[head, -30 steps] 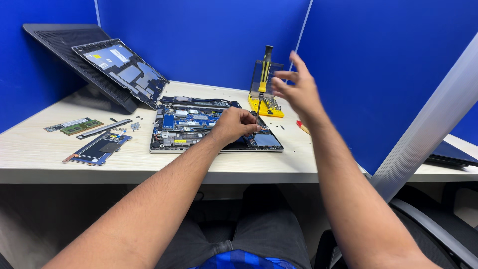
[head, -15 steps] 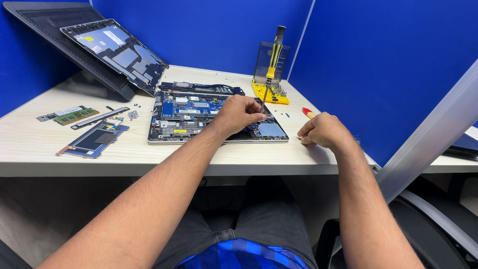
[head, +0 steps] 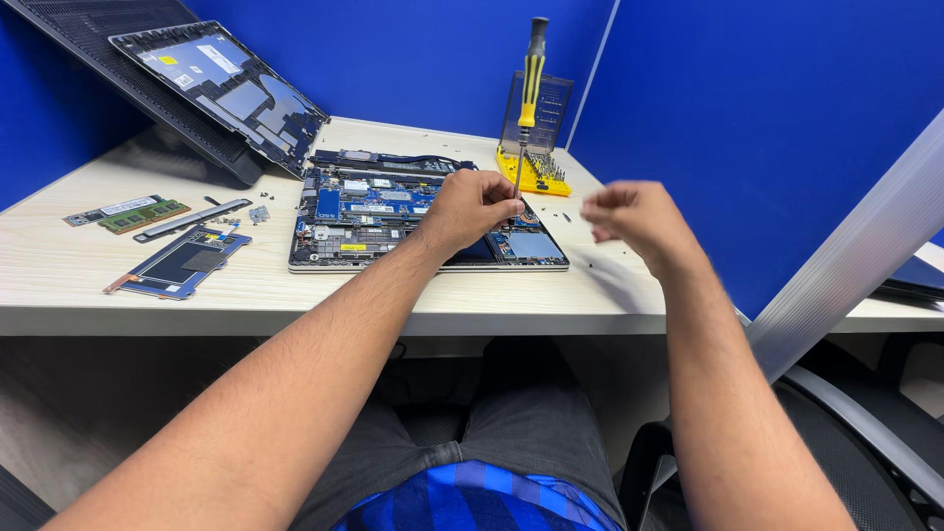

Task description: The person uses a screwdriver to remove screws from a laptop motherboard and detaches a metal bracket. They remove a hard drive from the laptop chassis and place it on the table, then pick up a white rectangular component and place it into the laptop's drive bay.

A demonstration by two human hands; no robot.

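I've got the left hand [head: 474, 206] stretched out over the opened laptop [head: 423, 218], fingers pinched on the thin shaft of a yellow-and-black screwdriver [head: 527, 93] that stands upright, tip down near the board's right side. The right hand [head: 637, 218] hangs in the air off the laptop's right edge, above the desk [head: 246, 300], fingers curled loosely inward; it's blurred, and I can't tell whether anything sits between the fingertips. The laptop lies flat mid-desk, its blue circuit board exposed, directly under my left hand and just left of my right. Behind the screwdriver stands a yellow bit holder [head: 536, 167] with a clear lid up. Leaning at the back left, the removed bottom cover [head: 221, 84]. Left of the laptop: a green memory stick [head: 143, 211], a slim grey strip [head: 192, 219], and a dark flat panel [head: 182, 264].
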